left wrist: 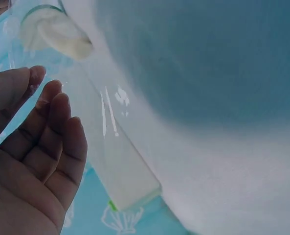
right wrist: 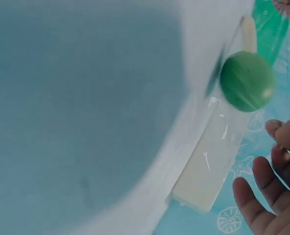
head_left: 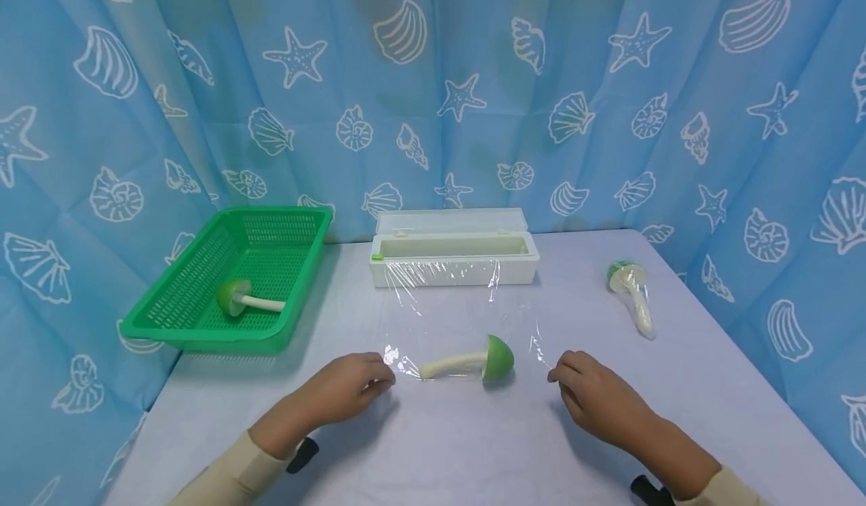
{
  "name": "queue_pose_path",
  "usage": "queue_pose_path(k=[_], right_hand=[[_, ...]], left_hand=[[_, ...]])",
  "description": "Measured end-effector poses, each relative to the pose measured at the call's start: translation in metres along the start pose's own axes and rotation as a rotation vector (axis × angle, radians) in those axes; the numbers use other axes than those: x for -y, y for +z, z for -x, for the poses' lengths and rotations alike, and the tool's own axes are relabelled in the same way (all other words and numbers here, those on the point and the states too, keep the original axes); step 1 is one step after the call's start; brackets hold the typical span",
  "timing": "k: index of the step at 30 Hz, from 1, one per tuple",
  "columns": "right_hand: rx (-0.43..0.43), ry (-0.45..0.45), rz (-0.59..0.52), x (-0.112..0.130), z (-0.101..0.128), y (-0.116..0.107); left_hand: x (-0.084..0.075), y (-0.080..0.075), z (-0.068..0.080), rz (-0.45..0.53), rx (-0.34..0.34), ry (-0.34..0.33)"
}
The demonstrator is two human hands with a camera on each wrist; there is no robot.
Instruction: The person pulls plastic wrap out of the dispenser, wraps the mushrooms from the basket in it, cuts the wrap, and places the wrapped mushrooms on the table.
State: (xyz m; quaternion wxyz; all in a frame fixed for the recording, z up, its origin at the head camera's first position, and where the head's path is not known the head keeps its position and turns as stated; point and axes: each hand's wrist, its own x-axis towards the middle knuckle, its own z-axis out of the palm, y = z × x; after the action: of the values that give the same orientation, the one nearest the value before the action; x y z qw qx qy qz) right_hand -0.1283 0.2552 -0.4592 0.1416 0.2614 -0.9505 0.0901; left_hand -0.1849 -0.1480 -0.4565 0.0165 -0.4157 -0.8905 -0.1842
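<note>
A sheet of clear cling film (head_left: pixel 406 307) stretches from a white dispenser box (head_left: pixel 456 274) toward the front of the table. My left hand (head_left: pixel 341 389) pinches the film's near left corner between thumb and fingertips. At the near right corner, my right hand (head_left: pixel 602 399) pinches it likewise, its other fingers loosely bent in the right wrist view. Between the hands lies a toy mushroom (head_left: pixel 499 359) with a green cap and white stem, stem pointing left, overlapped by the film's near edge. The box's translucent lid (head_left: pixel 452 222) stands raised.
On the left, a green plastic basket (head_left: pixel 313 265) holds another green-capped mushroom (head_left: pixel 233 298). A film-wrapped mushroom (head_left: pixel 634 295) lies at the right of the white-covered table (head_left: pixel 473 453). A blue shell-patterned curtain (head_left: pixel 433 153) closes off the back and sides.
</note>
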Motion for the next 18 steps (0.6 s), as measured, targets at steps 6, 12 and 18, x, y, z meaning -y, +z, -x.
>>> queue_pose_path(k=[6,12,18], right_hand=[[0.038,0.198,-0.208,-0.008,-0.023,-0.003],[0.102,0.385,-0.432,-0.022,-0.048,0.002],[0.170,0.473,-0.499,-0.041,-0.069,0.019]], left_hand=[[0.011,-0.004,-0.008,0.118,-0.045,-0.059],[0.026,-0.002,-0.025,0.278,-0.065,-0.223],[0.045,0.005,-0.046,0.369,-0.060,-0.338]])
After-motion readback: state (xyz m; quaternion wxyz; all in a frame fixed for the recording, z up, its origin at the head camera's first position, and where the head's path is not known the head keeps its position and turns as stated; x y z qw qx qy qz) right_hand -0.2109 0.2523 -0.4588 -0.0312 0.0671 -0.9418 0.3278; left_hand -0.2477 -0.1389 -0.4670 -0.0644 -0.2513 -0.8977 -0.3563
